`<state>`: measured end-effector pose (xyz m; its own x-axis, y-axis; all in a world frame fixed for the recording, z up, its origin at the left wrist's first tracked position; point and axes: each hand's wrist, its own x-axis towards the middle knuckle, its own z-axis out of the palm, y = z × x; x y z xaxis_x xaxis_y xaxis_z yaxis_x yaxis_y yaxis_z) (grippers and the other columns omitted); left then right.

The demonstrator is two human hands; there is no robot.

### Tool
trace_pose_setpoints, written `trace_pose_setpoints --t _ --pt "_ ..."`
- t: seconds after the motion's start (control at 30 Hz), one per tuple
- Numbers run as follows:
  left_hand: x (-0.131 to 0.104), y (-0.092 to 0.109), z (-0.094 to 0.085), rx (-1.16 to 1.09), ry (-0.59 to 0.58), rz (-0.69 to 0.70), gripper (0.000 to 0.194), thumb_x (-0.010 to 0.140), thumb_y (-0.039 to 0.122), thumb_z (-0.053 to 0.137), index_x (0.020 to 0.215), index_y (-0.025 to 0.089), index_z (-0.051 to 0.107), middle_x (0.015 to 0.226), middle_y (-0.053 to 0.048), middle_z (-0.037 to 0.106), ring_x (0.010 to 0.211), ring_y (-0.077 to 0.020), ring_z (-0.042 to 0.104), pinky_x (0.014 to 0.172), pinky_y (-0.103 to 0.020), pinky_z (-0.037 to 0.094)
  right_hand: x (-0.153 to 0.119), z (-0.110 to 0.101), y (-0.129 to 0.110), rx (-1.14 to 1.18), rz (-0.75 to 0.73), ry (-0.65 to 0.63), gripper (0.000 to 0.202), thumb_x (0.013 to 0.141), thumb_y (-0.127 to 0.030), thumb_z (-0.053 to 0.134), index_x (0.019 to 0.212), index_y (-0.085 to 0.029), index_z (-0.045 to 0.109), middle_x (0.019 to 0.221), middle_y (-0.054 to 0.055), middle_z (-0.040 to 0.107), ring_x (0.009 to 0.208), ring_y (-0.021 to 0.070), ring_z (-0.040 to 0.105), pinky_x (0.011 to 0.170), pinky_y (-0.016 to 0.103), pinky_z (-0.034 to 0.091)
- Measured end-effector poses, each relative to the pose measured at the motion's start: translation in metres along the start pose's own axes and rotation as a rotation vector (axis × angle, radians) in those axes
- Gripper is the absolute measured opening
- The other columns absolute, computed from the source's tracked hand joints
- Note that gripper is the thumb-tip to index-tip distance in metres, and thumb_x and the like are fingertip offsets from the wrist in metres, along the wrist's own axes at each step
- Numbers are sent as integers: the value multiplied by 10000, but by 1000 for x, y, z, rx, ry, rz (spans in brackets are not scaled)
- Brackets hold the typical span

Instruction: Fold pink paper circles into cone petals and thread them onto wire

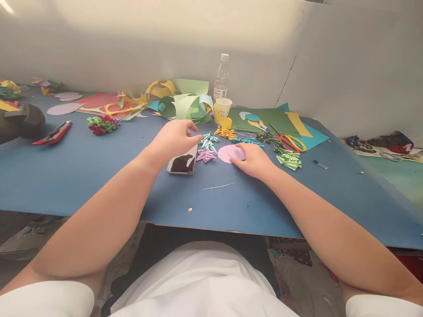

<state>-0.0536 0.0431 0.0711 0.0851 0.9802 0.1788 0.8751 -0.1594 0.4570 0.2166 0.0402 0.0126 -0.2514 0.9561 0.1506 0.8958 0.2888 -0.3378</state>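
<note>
My left hand [178, 140] hovers above a smartphone [181, 164], its thumb and fingers apart with nothing between them. Close to it are pale blue paper cones [209, 141] and pinkish-purple paper cones [206, 155]. My right hand [254, 159] has thumb and fingers at the edge of a small pink paper circle [235, 152], gripping it. That circle overlaps other pink paper circles [223, 155] on the table. A long thin needle-like rod [218, 186] lies nearer to me.
Yellow cones [225, 133] sit before a paper cup [223, 108] and a plastic bottle [221, 79]. Scissors [292, 143] rest right, behind light green cones [289, 160]. Red-handled pliers [54, 133] and a paper flower cluster [103, 124] lie left on the blue table [109, 185].
</note>
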Motion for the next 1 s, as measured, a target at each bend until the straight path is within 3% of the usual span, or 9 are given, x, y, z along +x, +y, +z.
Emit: trace_pose_setpoints --t 0.2,0.47,0.7,0.8,1.0 --pt "5 -7 1 55 -60 -98 511 819 563 637 1207 246 736 1123 -105 768 923 -312 719 713 -387 542 2 -4 -2 -76 14 -28 582 951 -427 645 1445 -121 607 1433 174 674 1284 376 632 1021 459 507" --pt "8 -10 1 130 -156 -243 601 788 604 630 1279 264 700 1277 -158 704 1128 -403 664 832 -451 564 3 -1 -4 -158 3 -5 509 985 -424 611 1385 -110 642 1378 192 697 1278 362 629 1000 423 490" --pt "8 -12 4 185 -249 -311 750 702 710 692 1310 272 672 1374 -201 621 1159 -440 637 898 -512 556 3 -4 -4 -182 -8 32 318 1026 -235 461 1145 -148 744 1113 145 793 1013 294 715 779 346 471" --pt "7 -10 9 205 -251 -293 858 701 739 683 1411 264 602 1388 -232 594 1230 -471 591 922 -516 541 4 -4 -3 -184 -21 34 290 1006 -198 468 1056 -157 751 1070 134 791 984 281 707 753 336 455" --pt "7 -5 17 239 -211 -286 1038 715 719 694 1595 253 401 1428 -277 536 1272 -495 553 944 -513 528 5 -1 -1 -179 -38 27 261 989 -203 508 1083 -157 747 1130 134 771 1053 280 682 835 343 465"
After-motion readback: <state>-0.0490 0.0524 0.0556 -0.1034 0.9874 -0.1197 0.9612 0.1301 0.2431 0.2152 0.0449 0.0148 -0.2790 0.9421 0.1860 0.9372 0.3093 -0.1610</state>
